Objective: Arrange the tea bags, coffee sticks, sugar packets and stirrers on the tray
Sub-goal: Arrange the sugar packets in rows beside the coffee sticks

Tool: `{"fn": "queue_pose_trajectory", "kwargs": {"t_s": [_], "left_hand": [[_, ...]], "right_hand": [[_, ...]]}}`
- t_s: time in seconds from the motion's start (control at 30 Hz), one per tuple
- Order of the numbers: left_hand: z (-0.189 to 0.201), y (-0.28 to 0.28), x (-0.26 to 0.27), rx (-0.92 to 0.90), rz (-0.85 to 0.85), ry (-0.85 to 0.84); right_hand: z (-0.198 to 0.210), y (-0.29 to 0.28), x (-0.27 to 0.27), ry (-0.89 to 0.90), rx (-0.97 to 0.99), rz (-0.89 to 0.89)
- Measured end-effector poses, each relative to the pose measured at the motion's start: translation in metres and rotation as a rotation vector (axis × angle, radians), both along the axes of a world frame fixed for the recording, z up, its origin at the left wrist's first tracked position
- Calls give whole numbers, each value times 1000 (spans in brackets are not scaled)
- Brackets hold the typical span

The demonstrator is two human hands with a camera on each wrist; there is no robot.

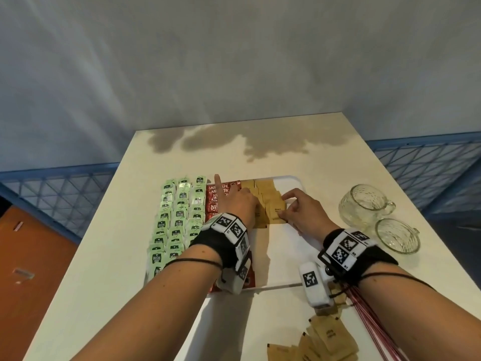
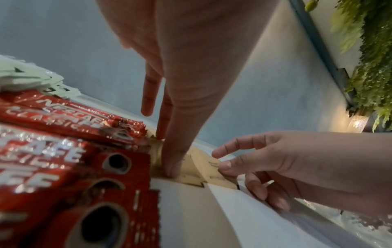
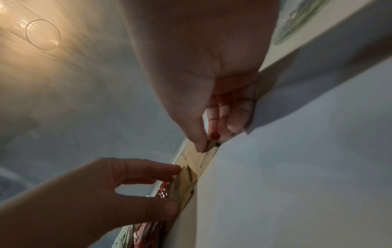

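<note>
- Pinching a brown sugar packet between thumb and fingers, the right hand sits right of centre in the head view, over the white tray.
- The pinched packet is the nearest one in the right-hand sugar column, lying on the tray floor at the column's lower end.
- The left hand has its fingers straight, tips pressing down on the left sugar column; index finger sticks up. Holds nothing.
- In the left wrist view the left fingertips touch the packets just beside the red coffee sticks.
- Tray layout in the head view, left to right: green tea bags in three columns, coffee sticks, then sugar; the right part of the tray is bare white.
- Loose sugar packets lie on the table at the lower right of the frame, off the tray.
- Red-striped stirrers lie beside them at the lower right, under the right wrist.
- Two glass cups stand on the table right of the tray.
</note>
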State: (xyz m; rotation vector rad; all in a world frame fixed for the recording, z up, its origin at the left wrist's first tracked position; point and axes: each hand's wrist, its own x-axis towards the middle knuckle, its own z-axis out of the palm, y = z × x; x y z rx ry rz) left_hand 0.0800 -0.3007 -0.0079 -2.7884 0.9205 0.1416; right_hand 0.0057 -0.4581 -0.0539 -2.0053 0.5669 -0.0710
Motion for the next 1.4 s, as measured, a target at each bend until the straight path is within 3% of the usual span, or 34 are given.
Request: {"fn": "queue_pose_trajectory", "kwargs": {"t_s": [0.47, 0.63, 0.73, 0.87, 1.0, 1.13, 1.27, 1.4], "left_hand": [[4, 0, -5, -31, 16, -20], [24, 18, -36, -164, -29, -4], [22, 40, -68, -229, -77, -3], [7, 70, -115, -269, -103, 95], [-6, 93, -152, -298, -139, 214], [-8, 104, -173, -332, -174, 355], [-8, 107, -187, -245, -163, 474], [-16, 107, -197, -182, -143, 472]], "right_hand": [[13, 3, 8, 32, -241, 50], [53, 21, -32, -82, -110, 91], [63, 33, -73, -41, -87, 215], [56, 38, -125, 34, -115, 338], [42, 41, -160, 99, -25, 454], [37, 44, -176, 126, -168, 611], [42, 49, -182, 173, -348, 819], [41, 52, -184, 201, -474, 888]]}}
